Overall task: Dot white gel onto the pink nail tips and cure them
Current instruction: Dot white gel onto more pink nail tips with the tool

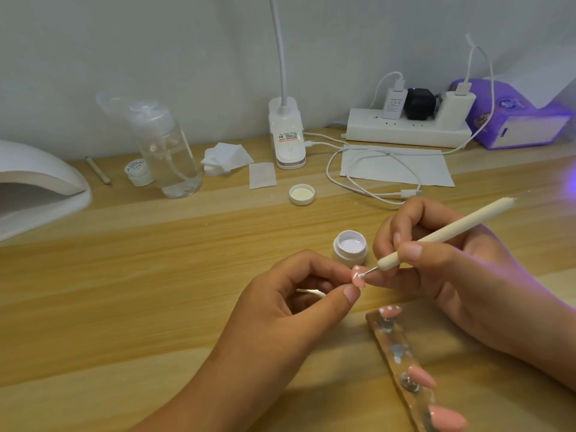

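Note:
My left hand (290, 304) pinches a pink nail tip (358, 276) between thumb and fingers, low in the middle of the view. My right hand (448, 263) grips a cream dotting pen (442, 233), and its metal point touches that tip, which bears white dots. Just behind stands an open jar of white gel (349, 247). A clear holder strip (402, 363) lies at the lower right with three more pink tips: one dotted (389, 311), two plain (422, 376) (447, 417). The white curing lamp (34, 185) sits at the far left.
On the wooden table (156, 275) lie the jar's lid (301, 194), a pump bottle (166, 151), a small white jar (138, 172), a stack of wipes (226, 157), a clip lamp base (287, 135), a white cable (374, 179), a power strip (408, 127) and a purple tissue pack (511, 116).

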### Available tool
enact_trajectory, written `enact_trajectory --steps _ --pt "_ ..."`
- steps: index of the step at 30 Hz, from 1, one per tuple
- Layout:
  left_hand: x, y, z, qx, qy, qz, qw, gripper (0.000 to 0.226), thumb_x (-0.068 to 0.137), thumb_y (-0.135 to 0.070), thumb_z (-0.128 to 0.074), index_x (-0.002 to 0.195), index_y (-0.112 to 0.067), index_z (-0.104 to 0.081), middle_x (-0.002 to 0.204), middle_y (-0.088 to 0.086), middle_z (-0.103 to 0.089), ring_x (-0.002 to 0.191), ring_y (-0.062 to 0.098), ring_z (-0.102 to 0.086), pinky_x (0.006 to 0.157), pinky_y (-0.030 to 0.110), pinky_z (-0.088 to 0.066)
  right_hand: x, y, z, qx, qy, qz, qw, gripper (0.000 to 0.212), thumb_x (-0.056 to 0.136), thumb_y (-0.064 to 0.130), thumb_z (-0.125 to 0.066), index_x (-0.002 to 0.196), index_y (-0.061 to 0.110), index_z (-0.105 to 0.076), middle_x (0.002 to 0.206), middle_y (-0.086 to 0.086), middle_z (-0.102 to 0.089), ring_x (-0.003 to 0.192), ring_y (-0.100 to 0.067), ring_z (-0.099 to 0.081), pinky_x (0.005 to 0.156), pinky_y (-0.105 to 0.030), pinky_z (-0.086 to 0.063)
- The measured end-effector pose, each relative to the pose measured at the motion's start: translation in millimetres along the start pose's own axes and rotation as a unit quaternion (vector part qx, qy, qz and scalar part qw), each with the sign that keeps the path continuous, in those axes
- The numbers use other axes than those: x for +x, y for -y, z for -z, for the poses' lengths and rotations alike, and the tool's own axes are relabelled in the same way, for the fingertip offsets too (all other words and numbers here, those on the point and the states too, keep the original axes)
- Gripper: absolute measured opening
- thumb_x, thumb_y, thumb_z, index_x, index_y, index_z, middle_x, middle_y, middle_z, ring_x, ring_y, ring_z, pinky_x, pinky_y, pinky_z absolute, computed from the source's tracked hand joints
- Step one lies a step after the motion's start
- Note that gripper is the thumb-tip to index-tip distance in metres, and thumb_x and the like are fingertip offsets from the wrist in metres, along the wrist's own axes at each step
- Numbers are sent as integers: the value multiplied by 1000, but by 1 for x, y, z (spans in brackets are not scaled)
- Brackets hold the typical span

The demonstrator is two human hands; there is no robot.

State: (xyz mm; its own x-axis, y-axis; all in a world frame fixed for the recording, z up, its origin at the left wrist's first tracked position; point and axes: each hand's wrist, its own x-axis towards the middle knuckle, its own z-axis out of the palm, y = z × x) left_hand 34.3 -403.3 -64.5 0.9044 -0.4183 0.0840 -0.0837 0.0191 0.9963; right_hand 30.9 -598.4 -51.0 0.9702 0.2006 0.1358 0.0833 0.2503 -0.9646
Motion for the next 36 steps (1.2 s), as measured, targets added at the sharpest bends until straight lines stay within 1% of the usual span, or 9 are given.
enact_trajectory --steps 11,15,20,23,25,27,30,32,36 --pt "1 0 -1 -7 -2 12 1000 23 64 -43 -73 81 -27 -74 78 -3 -66 71 10 -54 67 20 -42 -1 1 1 22 -1 -9 1000 11 68 21 -69 71 15 -61 74 -5 -60 71 -17 -67 70 -29 -58" --pt "1 -2 -1 0 -6 8 1000 22 63 -43 -73 78 -28 -74 73 -6 -64 68 8 -54 65 17 -43 -1 0 1 15 -1 -13 1000 12 66 23 -70 69 15 -61 73 -5 -59 70 -16 -65 70 -30 -58" --pt "1 -2 -1 9 -5 5 1000 18 64 -41 -73 76 -28 -74 76 -1 -66 69 5 -55 66 15 -44 2 1 2 42 -18 6 999 16 69 23 -74 76 14 -63 74 -5 -60 70 -15 -66 74 -35 -59" --pt "3 0 1 9 -8 -4 1000 18 63 -40 -76 75 -27 -75 77 0 -66 72 9 -57 70 17 -46 5 -2 5 -49 -93 58 993 32 66 40 -86 85 24 -66 79 0 -62 75 -15 -68 77 -24 -56" --pt "4 -2 2 7 -3 -7 1000 19 63 -40 -77 75 -27 -75 81 7 -65 74 15 -58 73 24 -46 8 -2 8 -130 -146 77 978 27 65 39 -85 84 29 -68 79 4 -65 76 -13 -64 70 -12 -49" --pt "5 -3 3 6 4 -9 1000 19 63 -40 -78 76 -26 -75 86 12 -65 77 22 -60 76 29 -47 12 -1 12 -164 -172 85 968 18 69 36 -75 86 29 -72 81 7 -70 75 -9 -62 67 -10 -46" --pt "6 0 4 1 0 1 1000 21 63 -42 -77 78 -28 -76 87 7 -68 79 17 -62 76 25 -48 17 -4 17 -227 -156 107 955 13 82 34 -67 92 29 -73 91 7 -72 81 -4 -65 72 -14 -49" --pt "5 1 4 -21 -7 16 1000 23 61 -44 -75 80 -30 -75 84 2 -70 77 11 -61 74 20 -47 18 -7 16 -273 -130 115 946 12 90 39 -66 96 29 -70 91 8 -70 83 -7 -63 71 -15 -48" --pt "4 -3 2 -50 -24 26 998 27 58 -47 -72 79 -31 -73 79 -3 -70 74 5 -58 71 14 -46 17 -8 13 -354 -105 126 921 19 88 47 -53 95 33 -64 89 8 -65 83 -17 -59 72 -15 -44"
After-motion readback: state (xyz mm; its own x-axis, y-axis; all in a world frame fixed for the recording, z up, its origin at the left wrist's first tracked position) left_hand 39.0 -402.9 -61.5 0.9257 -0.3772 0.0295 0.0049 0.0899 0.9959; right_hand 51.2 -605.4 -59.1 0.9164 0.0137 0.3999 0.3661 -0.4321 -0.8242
